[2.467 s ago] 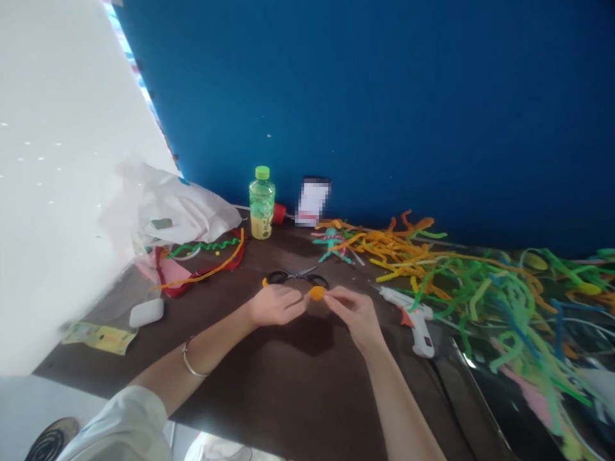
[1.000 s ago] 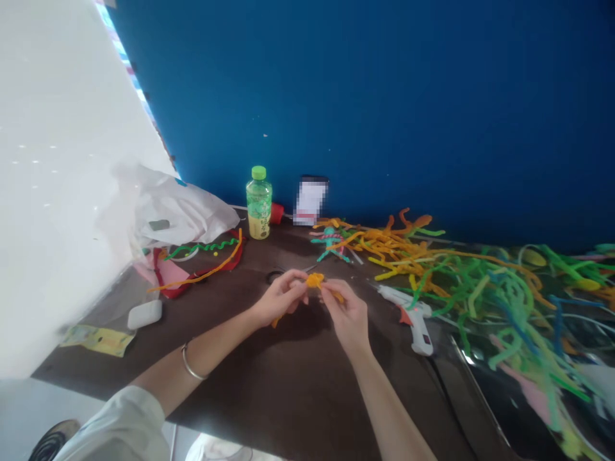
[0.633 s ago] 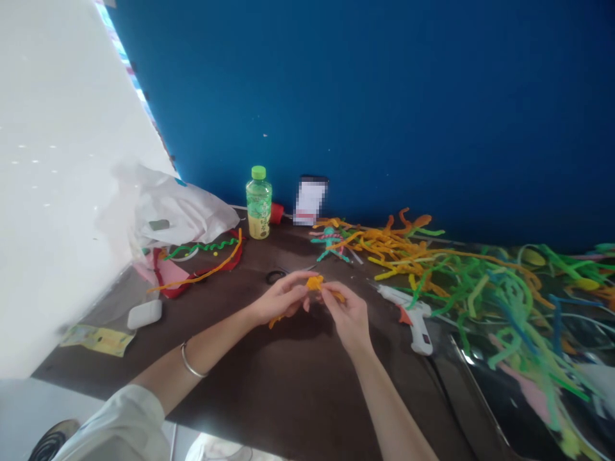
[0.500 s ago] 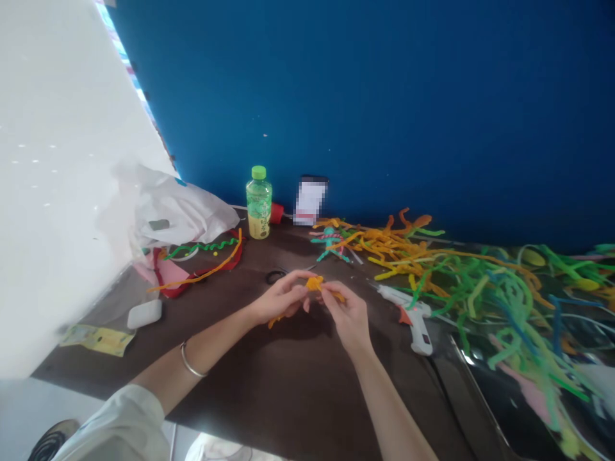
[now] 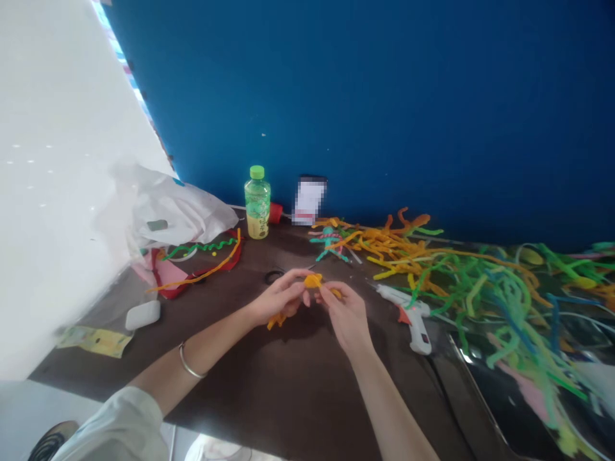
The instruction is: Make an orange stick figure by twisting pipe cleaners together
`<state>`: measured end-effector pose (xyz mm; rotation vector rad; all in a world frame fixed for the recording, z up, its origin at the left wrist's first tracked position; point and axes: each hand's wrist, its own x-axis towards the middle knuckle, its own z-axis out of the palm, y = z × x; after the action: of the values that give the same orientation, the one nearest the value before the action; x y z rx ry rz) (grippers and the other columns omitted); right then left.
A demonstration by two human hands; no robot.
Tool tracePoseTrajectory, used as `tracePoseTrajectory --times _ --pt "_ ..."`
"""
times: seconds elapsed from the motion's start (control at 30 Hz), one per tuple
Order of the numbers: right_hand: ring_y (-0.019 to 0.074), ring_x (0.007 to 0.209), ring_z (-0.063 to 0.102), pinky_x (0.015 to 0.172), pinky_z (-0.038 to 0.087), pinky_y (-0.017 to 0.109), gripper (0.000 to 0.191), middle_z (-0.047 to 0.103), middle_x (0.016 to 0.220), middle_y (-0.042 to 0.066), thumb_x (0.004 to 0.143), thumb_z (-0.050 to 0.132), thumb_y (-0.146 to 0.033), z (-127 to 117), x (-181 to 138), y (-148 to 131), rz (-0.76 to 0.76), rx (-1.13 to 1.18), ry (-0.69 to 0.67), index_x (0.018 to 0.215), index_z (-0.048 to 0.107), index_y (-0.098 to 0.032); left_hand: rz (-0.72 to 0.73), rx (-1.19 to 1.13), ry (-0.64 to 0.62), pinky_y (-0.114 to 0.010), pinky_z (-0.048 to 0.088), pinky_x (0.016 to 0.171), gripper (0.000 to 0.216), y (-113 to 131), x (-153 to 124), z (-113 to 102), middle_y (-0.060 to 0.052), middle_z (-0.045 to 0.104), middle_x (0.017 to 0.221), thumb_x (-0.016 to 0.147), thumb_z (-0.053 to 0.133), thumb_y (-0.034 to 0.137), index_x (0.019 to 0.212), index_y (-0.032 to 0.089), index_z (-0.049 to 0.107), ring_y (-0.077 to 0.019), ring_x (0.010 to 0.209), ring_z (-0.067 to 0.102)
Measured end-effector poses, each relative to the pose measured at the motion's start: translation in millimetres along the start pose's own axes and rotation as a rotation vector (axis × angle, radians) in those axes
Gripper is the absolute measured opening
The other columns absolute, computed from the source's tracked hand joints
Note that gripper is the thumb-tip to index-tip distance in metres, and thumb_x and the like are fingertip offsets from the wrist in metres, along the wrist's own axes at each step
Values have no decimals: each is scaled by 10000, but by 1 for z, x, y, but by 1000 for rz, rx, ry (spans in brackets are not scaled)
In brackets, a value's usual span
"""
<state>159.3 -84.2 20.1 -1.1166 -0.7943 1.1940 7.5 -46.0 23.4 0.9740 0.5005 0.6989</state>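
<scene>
An orange-yellow pipe cleaner (image 5: pixel 313 280), wound into a small coil, is pinched between both hands above the dark table. My left hand (image 5: pixel 283 296) grips it from the left, and more orange pieces (image 5: pixel 275 321) hang below that palm. My right hand (image 5: pixel 343 310) pinches the strand at the coil's right side, with a short end showing by the fingers. Beyond the hands, a small turquoise figure of twisted pipe cleaners (image 5: pixel 329 240) lies on the table. Black-handled scissors (image 5: pixel 275 276) lie partly hidden behind my left hand.
A glue gun (image 5: pixel 410 314) lies right of my hands, beside a heap of pipe cleaners (image 5: pixel 504 275) and a dark tablet-like panel (image 5: pixel 494 397). At the back stand a bottle (image 5: pixel 258 205) and a phone (image 5: pixel 310 200). Leftward are a plastic bag (image 5: pixel 187 205) and a white case (image 5: pixel 143 315).
The coil has turned slightly between my fingers and shows a rounder face. More of the orange pieces under my left hand have come into view. Both hands keep their hold.
</scene>
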Motion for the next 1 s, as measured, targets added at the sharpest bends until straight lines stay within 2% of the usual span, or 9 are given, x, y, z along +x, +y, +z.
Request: tracePoseTrajectory --times 0.27,0.53,0.67,0.77,0.87,1.0 --pt "58 556 551 553 462 167 199 586 624 -47 543 770 -244 5 -1 -5 222 193 -54 659 618 -186 -127 -219 -91 -129 108 310 340 0 0 -7 50 513 632 791 519 309 1115 230 456 20 296 197" --pt "43 528 549 531 461 135 212 585 596 -51 506 791 -207 2 -1 -9 358 253 -121 633 623 -179 -215 -308 -133 -127 71 314 308 1 -2 -9 67 453 592 807 497 268 1111 220 477 19 309 139" --pt "54 569 570 567 474 146 240 614 652 -33 515 787 -203 -1 0 -11 371 247 -150 706 643 -184 -232 -359 -133 -128 63 326 258 7 -4 -8 66 428 578 820 475 233 1075 206 504 18 321 145" --pt "54 556 565 546 467 147 215 605 627 -41 531 778 -199 -2 0 -11 375 222 -163 685 629 -191 -248 -353 -136 -128 63 331 258 10 -6 -6 66 416 575 823 469 229 1077 204 506 19 324 134" --pt "48 535 552 531 456 142 194 599 597 -46 537 774 -203 -4 0 -9 375 184 -176 656 621 -191 -257 -310 -150 -128 68 328 272 11 -6 -7 69 417 566 816 479 242 1084 204 501 20 318 126" --pt "65 576 576 586 474 169 235 644 669 -27 503 786 -219 -9 3 -6 332 101 -168 689 646 -190 -265 -196 -168 -130 79 311 308 8 -4 -12 76 434 511 788 519 275 1081 182 500 15 293 137"
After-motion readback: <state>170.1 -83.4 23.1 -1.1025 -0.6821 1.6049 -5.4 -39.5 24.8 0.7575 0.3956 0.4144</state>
